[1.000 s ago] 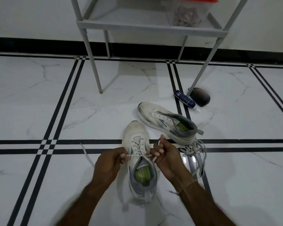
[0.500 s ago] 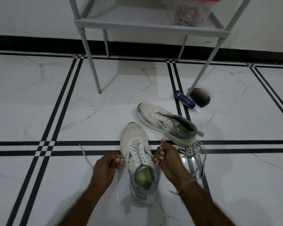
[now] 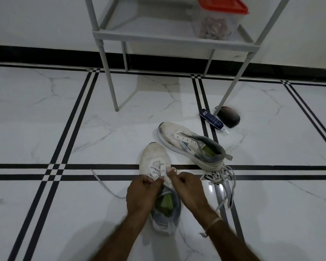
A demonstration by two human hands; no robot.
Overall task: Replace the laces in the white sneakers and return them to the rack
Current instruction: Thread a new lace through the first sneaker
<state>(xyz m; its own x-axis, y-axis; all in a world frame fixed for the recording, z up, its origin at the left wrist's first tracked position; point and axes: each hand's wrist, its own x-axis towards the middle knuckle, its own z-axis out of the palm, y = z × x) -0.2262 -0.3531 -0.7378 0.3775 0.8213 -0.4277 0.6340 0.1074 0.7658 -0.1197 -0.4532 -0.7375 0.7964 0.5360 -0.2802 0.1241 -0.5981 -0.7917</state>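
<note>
A white sneaker (image 3: 154, 159) with a green insole stands on the floor, toe pointing away, its lace (image 3: 157, 169) threaded through the lower eyelets. My left hand (image 3: 142, 193) and my right hand (image 3: 188, 189) meet over its tongue, each pinching one end of that lace. A loose part of the lace trails left across the floor (image 3: 104, 185). The second white sneaker (image 3: 179, 136) lies tilted just behind to the right, with no lace in its eyelets. A bundle of grey laces (image 3: 224, 178) lies by its heel.
A grey metal rack (image 3: 169, 37) stands at the back with a clear red-lidded box (image 3: 215, 21) on its shelf. A dark blue tube (image 3: 211, 119) and a black rounded object (image 3: 229, 117) lie near the rack's right front leg.
Both hands have drawn together over the sneaker's tongue from either side, where they held the lace taut. The view has shifted slightly.
</note>
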